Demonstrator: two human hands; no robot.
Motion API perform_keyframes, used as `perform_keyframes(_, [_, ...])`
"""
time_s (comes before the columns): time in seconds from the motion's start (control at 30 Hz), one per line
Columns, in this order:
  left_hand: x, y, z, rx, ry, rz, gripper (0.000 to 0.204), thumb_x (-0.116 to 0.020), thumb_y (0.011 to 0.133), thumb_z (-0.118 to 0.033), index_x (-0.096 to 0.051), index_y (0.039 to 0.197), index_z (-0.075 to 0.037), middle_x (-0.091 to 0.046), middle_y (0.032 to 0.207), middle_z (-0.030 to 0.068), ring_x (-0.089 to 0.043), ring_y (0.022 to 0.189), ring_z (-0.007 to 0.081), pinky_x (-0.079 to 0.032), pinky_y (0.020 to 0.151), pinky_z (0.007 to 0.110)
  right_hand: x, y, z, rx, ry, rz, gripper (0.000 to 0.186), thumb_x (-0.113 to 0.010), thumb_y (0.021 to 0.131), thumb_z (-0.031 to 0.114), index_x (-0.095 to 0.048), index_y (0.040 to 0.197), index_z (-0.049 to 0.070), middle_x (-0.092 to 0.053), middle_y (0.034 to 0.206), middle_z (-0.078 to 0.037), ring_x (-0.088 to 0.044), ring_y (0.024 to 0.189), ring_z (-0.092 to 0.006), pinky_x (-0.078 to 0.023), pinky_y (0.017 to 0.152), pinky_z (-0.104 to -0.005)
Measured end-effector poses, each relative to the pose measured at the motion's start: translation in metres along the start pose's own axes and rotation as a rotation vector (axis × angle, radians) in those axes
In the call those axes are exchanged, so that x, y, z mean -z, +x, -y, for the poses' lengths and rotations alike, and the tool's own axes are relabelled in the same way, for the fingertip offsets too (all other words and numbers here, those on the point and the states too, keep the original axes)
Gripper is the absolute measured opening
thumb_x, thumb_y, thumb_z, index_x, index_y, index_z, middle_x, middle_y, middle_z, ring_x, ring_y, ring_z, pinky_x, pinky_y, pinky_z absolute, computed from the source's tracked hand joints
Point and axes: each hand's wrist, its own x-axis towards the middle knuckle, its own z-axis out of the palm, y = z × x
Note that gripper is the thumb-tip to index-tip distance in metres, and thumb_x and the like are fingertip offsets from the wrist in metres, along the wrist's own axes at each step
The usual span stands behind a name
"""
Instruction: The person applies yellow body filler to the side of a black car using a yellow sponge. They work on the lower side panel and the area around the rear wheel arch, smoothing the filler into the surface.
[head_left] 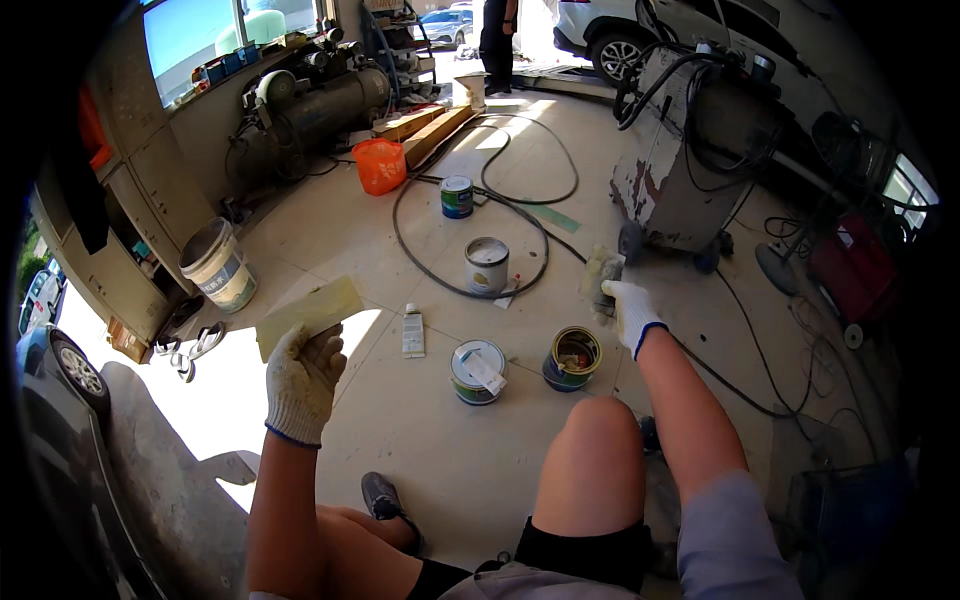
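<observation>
My left hand (305, 378), in a white knitted work glove, grips a thin, yellowish plastic sheet (312, 312) by its lower edge. My right hand (634, 312), gloved likewise, pinches a pale, stained flat spreader-like piece (603, 268) that is too blurred to make out fully. Between and below the hands, a white tube (413, 333) lies on the floor. Beside it stands a closed tin (464, 383) with a white tube-like pack (483, 371) on its lid. An open tin (570, 378) has things inside that I cannot name. Farther off is a grey-white tin (487, 270).
A black hose (412, 258) loops round the grey-white tin, near a blue-green tin (457, 198). Left stand a white bucket (217, 266), sandals (206, 340) and a car (75, 440). A wheeled machine (655, 170) stands right. Beyond are an orange bag (379, 166) and a person (497, 45).
</observation>
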Motion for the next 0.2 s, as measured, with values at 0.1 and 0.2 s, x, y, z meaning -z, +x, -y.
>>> perform_keyframes(0.1, [-0.009,-0.003,0.002,0.048,0.013,0.056,0.035,-0.051,0.104,-0.026,-0.058,0.126,0.001,-0.074,0.102,0.0164,-0.072,0.078,0.0193,-0.06,0.065,0.03,-0.002,0.066,-0.035,-0.036,-0.508,-0.178,0.035,-0.068,0.09,0.023,-0.069,0.111,-0.005,-0.068,0.09,-0.016,-0.069,0.083,-0.0277,-0.054,0.067,-0.0411])
perform_keyframes(0.2, [-0.012,0.02,0.02,0.057,0.099,0.167,0.05,-0.054,0.103,-0.033,-0.051,0.14,0.001,-0.074,0.105,0.0175,-0.072,0.078,0.0208,-0.061,0.063,0.029,0.034,0.142,-0.061,-0.123,-0.896,-0.246,0.054,-0.067,0.082,0.037,-0.071,0.125,0.004,-0.065,0.134,-0.026,-0.062,0.125,-0.0398,-0.05,0.101,-0.0447])
